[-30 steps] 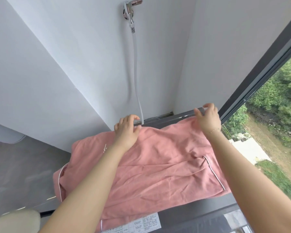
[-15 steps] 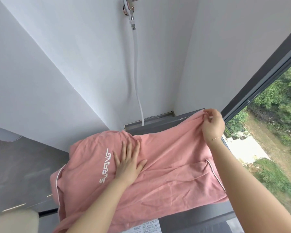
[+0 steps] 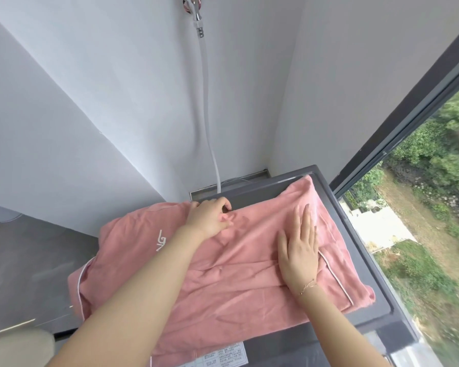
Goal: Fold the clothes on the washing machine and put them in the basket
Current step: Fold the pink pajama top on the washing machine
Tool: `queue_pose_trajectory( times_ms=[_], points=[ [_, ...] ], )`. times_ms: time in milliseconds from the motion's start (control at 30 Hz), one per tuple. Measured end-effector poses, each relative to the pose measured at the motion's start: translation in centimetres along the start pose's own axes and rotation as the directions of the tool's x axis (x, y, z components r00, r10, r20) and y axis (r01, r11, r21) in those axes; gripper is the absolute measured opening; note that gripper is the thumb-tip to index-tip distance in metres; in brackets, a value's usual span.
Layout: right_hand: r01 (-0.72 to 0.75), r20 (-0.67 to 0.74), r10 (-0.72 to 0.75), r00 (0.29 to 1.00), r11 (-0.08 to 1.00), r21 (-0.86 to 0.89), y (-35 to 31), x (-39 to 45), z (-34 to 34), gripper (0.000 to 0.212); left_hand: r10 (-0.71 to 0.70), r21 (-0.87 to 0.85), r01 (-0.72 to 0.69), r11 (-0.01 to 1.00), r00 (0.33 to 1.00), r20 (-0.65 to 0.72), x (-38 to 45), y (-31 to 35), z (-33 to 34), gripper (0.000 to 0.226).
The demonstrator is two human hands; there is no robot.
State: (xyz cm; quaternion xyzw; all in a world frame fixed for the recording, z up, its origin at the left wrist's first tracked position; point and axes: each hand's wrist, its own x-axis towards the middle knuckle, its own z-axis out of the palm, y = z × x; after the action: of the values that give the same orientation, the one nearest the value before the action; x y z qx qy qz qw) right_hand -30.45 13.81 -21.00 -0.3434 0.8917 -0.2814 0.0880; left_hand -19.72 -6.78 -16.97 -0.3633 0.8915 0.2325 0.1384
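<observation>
A pink garment (image 3: pixel 231 282) with white piping and white lettering lies spread over the grey top of the washing machine (image 3: pixel 361 260), its left part hanging over the edge. At the garment's far edge my left hand (image 3: pixel 210 217) pinches the cloth with curled fingers. My right hand (image 3: pixel 300 247) lies flat on the right half, fingers straight and pointing away from me, just left of a piped pocket. No basket is in view.
White walls meet in a corner behind the machine, with a tap (image 3: pixel 194 6) and white hose (image 3: pixel 207 107) running down into it. A dark-framed window (image 3: pixel 408 123) is at the right. A grey floor (image 3: pixel 24 260) lies to the left. A label sticker (image 3: pixel 220 360) sits on the machine's near side.
My left hand went from lying flat mid-garment to gripping the far edge. My right hand let go of the far right corner and came down flat on the cloth.
</observation>
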Motion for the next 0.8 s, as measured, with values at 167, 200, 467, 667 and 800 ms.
queue_pose_trajectory(
  times_ms=[167, 200, 467, 667, 800],
  points=[
    [-0.031, 0.097, 0.058, 0.994, 0.964, -0.264, 2.1, -0.5, 0.2, 0.070, -0.117, -0.266, 0.118, 0.957, 0.993, 0.019, 1.1, -2.4, -0.9, 0.022],
    [-0.027, 0.102, 0.059, 0.993, 0.956, -0.293, 2.2, -0.5, 0.1, 0.071, -0.135, -0.282, 0.122, 0.952, 0.990, -0.028, 1.3, -3.1, -1.5, 0.019],
    [-0.055, 0.186, 0.139, 0.973, 0.916, -0.397, 2.7, -0.3, -0.3, 0.075, -0.107, -0.313, 0.154, 0.937, 0.981, 0.164, 2.4, -3.2, -3.4, 0.041],
    [-0.063, 0.208, 0.166, 0.964, 0.902, -0.427, 2.5, 0.1, -0.7, 0.077, -0.167, -0.542, 0.228, 0.809, 0.973, 0.160, 3.5, -4.0, -5.7, 0.055],
    [-0.068, 0.211, 0.165, 0.964, 0.913, -0.402, 2.1, 0.2, -1.0, 0.077, -0.096, -0.525, 0.147, 0.838, 0.988, 0.123, 4.3, -4.0, -5.1, 0.019]
  ],
)
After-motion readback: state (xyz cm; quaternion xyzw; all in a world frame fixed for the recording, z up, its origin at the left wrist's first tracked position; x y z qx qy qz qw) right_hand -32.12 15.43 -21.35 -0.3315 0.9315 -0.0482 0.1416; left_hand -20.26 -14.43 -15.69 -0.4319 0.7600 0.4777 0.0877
